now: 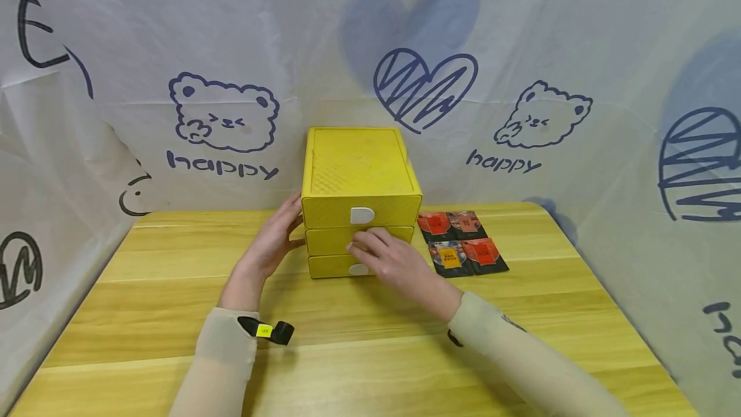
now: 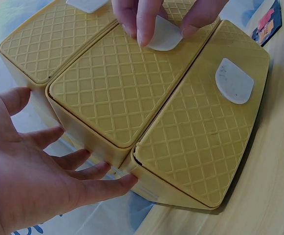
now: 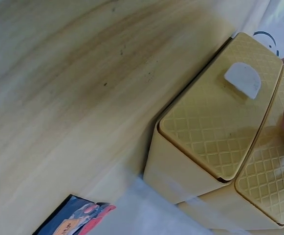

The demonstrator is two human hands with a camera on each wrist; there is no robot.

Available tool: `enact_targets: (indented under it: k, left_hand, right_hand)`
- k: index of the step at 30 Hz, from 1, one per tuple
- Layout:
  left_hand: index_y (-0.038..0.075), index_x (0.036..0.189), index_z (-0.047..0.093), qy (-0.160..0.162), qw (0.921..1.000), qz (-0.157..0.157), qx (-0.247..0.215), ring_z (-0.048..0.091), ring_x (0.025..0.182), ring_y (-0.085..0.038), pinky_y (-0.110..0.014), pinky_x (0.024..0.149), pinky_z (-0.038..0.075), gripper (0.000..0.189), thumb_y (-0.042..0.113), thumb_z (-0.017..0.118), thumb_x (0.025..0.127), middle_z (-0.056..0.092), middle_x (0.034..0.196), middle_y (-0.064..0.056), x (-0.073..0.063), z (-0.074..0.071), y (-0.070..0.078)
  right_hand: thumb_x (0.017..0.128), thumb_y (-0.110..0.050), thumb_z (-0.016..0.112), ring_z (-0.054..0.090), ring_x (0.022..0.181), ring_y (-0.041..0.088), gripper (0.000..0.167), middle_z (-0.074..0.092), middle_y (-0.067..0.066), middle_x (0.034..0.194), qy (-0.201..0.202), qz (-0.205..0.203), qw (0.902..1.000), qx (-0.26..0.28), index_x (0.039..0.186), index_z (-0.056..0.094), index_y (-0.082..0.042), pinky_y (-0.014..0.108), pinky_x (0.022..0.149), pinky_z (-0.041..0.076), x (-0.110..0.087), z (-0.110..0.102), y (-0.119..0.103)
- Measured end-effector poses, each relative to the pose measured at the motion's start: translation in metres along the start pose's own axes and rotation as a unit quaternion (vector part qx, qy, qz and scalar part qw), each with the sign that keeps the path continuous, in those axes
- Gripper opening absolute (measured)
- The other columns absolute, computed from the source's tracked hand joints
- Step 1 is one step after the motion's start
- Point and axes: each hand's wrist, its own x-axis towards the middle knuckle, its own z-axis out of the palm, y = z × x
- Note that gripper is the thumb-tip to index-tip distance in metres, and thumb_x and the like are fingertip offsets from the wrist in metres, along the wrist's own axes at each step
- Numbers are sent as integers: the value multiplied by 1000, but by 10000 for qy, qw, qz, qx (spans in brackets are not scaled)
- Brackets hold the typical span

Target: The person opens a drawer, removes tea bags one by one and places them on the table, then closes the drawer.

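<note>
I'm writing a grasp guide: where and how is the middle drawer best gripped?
Probably its white tab, pinched from the front: the tab stands out from the closed middle drawer, and the right hand has fingers on both sides of it.

Yellow three-drawer box (image 1: 361,163), upright on wooden table (image 1: 145,288), drawers (image 1: 323,211) closed, white tab handles (image 1: 361,215)

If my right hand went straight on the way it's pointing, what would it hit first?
Your right hand would most likely meet the yellow middle drawer's front panel first, since it pinches that drawer's white pull tab; the exact gap is hard to judge.
</note>
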Motion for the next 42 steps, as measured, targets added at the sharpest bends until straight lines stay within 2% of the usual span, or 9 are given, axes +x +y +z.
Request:
enact_targets:
  k: [8,15,20,27,32,42]
  left_hand:
    - [18,169,13,-2,10000,7,-18,17,157,-35,-71,119,19,60,37,32,115,18,173,-11,0,0,0]
    - [18,169,14,-5,10000,7,10,17,157,-35,-71,119,19,61,38,32,114,19,172,-11,0,0,0]
    - [19,169,15,-43,10000,28,4,18,157,-34,-71,119,19,61,40,32,114,18,173,-10,0,-1,-1]
    - [19,169,15,-69,10000,33,39,17,157,-34,-71,119,18,61,40,32,114,17,173,-9,1,-1,-1]
    - [19,169,14,-66,10000,26,47,17,157,-34,-71,119,18,62,40,33,114,16,173,-9,1,-1,-1]
    - [19,169,15,-68,10000,19,1,18,157,-33,-71,119,19,62,41,34,114,19,173,-9,1,-2,-2]
  right_hand:
    - [92,3,75,60,115,25,36,62,12,130,86,89,9998,125,127,73,-6,29,93,56,0,1,1]
    - [84,1,83,59,119,25,46,62,11,133,30,175,9998,91,128,72,-9,29,100,53,-1,-1,-2]
    - [82,-2,85,61,120,25,47,63,12,133,77,118,9999,64,127,72,-9,30,106,50,-2,-4,-3]
    - [84,-2,85,63,119,25,42,65,12,132,162,-86,9998,75,124,73,-9,31,102,53,-5,-6,-9]
    - [88,-3,82,63,120,26,40,64,13,133,-44,-143,9998,93,125,73,-10,33,99,55,-7,-6,-14]
    - [95,0,71,60,120,21,36,65,6,131,-856,-290,9959,-49,129,73,-12,30,98,54,-8,-2,-22]
